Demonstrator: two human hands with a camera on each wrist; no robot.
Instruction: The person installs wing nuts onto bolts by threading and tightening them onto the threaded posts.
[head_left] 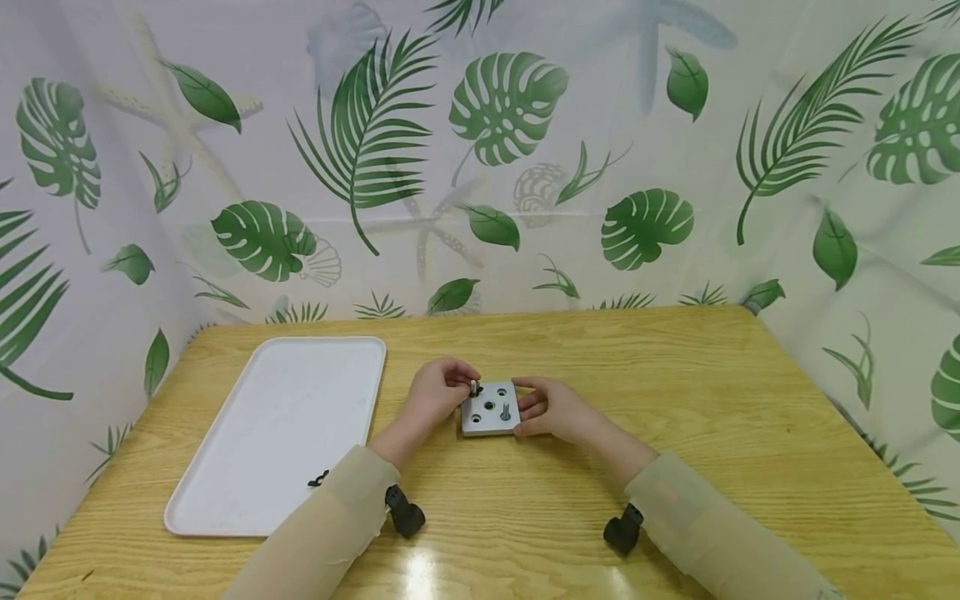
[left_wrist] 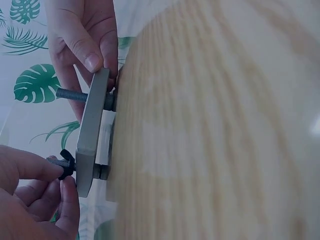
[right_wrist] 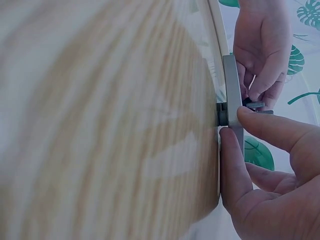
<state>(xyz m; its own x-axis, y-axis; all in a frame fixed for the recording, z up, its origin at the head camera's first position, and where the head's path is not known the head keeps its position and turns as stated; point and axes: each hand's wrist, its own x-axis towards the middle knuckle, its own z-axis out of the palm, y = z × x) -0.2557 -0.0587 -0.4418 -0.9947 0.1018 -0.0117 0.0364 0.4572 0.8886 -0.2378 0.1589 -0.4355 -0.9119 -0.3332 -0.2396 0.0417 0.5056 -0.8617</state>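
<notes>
A square silver metal plate (head_left: 491,423) stands slightly raised over the table, with bolt heads beneath it. Two threaded bolts stick up through opposite corners: one bolt (head_left: 506,412) is bare, the other carries a black wing nut (left_wrist: 67,165). My left hand (head_left: 437,392) pinches that wing nut between thumb and fingers, close above the plate's face. With thumb on top and a finger beneath, my right hand (head_left: 557,410) holds the plate's right edge, as the right wrist view shows. Other holes in the plate have no bolts in them.
A white tray (head_left: 300,400) lies on the left of the wooden table (head_left: 675,375). Another black wing nut (head_left: 318,478) is on the tray beside my left sleeve. A leaf-patterned curtain (head_left: 525,250) hangs behind the table and along both sides.
</notes>
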